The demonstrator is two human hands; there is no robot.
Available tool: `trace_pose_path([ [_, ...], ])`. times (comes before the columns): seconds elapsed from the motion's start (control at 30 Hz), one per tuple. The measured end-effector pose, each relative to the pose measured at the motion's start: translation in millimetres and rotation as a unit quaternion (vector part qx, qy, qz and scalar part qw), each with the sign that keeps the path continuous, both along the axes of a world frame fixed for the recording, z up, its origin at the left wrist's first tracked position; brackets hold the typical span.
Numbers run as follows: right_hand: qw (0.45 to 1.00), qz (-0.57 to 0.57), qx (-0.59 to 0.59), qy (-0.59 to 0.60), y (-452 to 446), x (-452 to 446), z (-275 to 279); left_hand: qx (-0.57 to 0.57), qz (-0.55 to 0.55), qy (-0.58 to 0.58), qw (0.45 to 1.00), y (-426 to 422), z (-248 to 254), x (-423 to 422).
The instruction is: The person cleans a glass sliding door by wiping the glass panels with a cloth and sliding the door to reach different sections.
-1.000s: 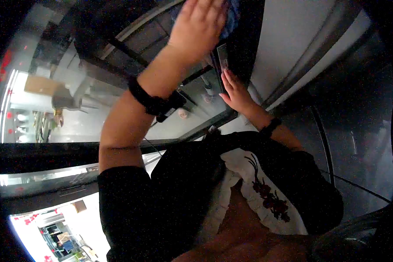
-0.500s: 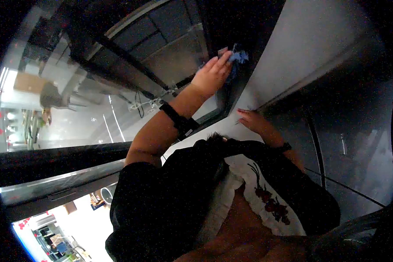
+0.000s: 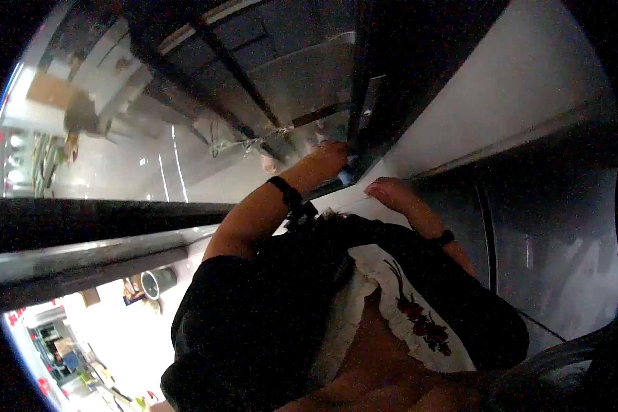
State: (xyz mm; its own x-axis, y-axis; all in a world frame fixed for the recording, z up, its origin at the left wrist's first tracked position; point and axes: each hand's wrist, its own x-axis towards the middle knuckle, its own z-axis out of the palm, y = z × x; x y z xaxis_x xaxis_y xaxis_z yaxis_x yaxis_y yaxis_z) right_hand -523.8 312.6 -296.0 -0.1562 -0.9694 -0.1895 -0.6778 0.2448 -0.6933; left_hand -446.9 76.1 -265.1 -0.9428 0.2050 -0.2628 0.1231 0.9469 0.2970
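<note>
My left hand (image 3: pixel 332 157) is closed on a blue cloth (image 3: pixel 346 176), low on a glass door (image 3: pixel 206 161) near its dark frame (image 3: pixel 362 141). Part of the cloth shows below the fingers; the rest is hidden. A dark band circles the left wrist. To the right, my right hand (image 3: pixel 391 193) hangs loosely bent in front of a pale surface (image 3: pixel 453 130), with nothing visible in it. Its fingers are dim and slightly blurred, and whether they touch the surface is unclear.
A small metal plate (image 3: pixel 371 95) is on the door frame. Grey panels (image 3: pixel 556 247) with a dark seam stand at the right. At the lower left, past a dark rail (image 3: pixel 103 221), are a bright floor and a round bin (image 3: pixel 159 282). The glass shows a lit room.
My left hand has come down along the door frame with the blue cloth, from the top of the view. My right hand has moved off the frame, down and slightly right.
</note>
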Motion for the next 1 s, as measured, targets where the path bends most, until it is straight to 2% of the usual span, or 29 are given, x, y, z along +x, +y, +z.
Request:
trace_pose_path([
  [0.07,0.997,-0.058,0.024,-0.053,-15,-4,26,-0.049,-0.139,0.031,0.989,-14,4,18],
  [0.1,0.993,-0.085,0.038,-0.079,-22,-7,32,0.039,-0.071,-0.032,0.996,-12,31,24],
  [0.13,0.991,-0.077,-0.048,-0.101,-26,-14,17,0.128,-0.001,-0.091,0.988,-6,79,29],
  [0.17,0.967,-0.089,-0.108,-0.213,-35,-15,13,0.216,0.068,-0.147,0.963,-6,102,36],
  [0.2,0.927,-0.103,-0.162,-0.323,-43,-11,13,0.329,0.100,-0.150,0.927,-16,96,42],
  [0.3,0.875,-0.120,-0.185,-0.431,-76,-7,42,0.562,0.195,-0.092,0.798,-13,151,63],
  [0.37,0.857,-0.121,-0.191,-0.463,-92,-5,67,0.653,0.189,-0.014,0.734,-7,153,71],
  [0.4,0.850,-0.117,-0.195,-0.474,-100,-5,78,0.680,0.255,-0.031,0.687,-12,146,76],
  [0.5,0.840,-0.099,-0.200,-0.494,-116,4,94,0.844,0.158,-0.060,0.508,-10,135,83],
  [0.53,0.839,-0.090,-0.198,-0.499,-120,11,98,0.814,0.222,0.015,0.536,-5,127,86],
  [0.63,0.831,-0.061,-0.187,-0.521,-139,29,84,0.849,0.236,0.058,0.469,-20,91,107],
  [0.67,0.817,-0.038,-0.191,-0.543,-143,34,78,0.847,0.199,0.063,0.489,-29,83,112],
  [0.7,0.796,-0.013,-0.198,-0.571,-146,41,69,0.836,0.214,0.093,0.497,-32,76,118],
  [0.77,0.720,0.068,-0.216,-0.656,-159,45,48,0.808,0.235,0.153,0.517,-38,67,122],
  [0.8,0.675,0.113,-0.229,-0.692,-159,50,38,0.706,0.269,0.240,0.610,-38,58,121],
  [0.83,0.704,0.118,-0.255,-0.653,-164,53,35,0.603,0.310,0.278,0.681,-32,62,123],
  [0.87,0.729,0.124,-0.284,-0.610,-169,56,32,0.391,0.253,0.409,0.785,-37,59,117],
  [0.9,0.752,0.129,-0.315,-0.565,-176,57,29,0.148,0.179,0.514,0.826,-47,53,108],
  [0.93,0.787,0.111,-0.313,-0.520,-177,58,33,0.062,0.131,0.552,0.821,-49,43,96],
  [0.97,0.791,0.119,-0.410,-0.438,-192,48,5,0.057,0.101,0.548,0.828,-47,29,81],
  [1.0,0.784,0.051,-0.452,-0.423,-193,41,-8,0.125,0.069,0.540,0.830,-46,20,65],
])
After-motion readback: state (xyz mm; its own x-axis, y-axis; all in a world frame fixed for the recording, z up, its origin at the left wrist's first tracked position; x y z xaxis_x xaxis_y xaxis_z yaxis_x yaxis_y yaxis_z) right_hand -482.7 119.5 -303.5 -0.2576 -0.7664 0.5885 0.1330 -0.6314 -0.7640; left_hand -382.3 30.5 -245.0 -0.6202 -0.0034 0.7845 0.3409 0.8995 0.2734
